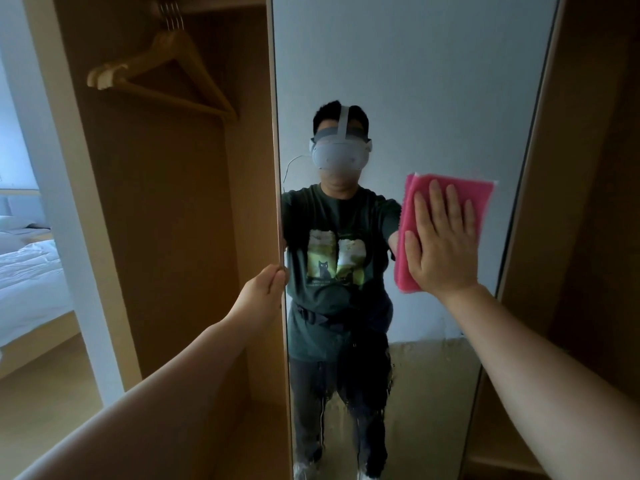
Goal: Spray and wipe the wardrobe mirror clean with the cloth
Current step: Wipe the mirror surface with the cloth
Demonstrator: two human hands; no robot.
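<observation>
right hand [443, 244]: flat, fingers straight and slightly spread, palm pressed on the cloth against the glass.
cloth [479, 197]: pink, folded, sandwiched between right palm and mirror. It showed above the fingertips, right of them, and down the left side past the thumb to the wrist.
left hand [265, 292]: fingers curled round the mirror's left edge, gripping it, lower than the right hand and well apart from the cloth.
mirror [415, 81]: tall upright door panel, stood open. Cloth sat on its right half at about mid-height, near the right edge.
lower glass [433, 375]: streaks and drips showed well below the cloth.
reflection [332, 258]: person in a headset and dark T-shirt, arm reaching to the cloth.
wardrobe [173, 254]: open wooden bay just left of the mirror edge.
hangers [166, 74]: wooden, on the rail at the top of the bay.
bed [27, 271]: white bedding at far left, beyond the wardrobe side.
</observation>
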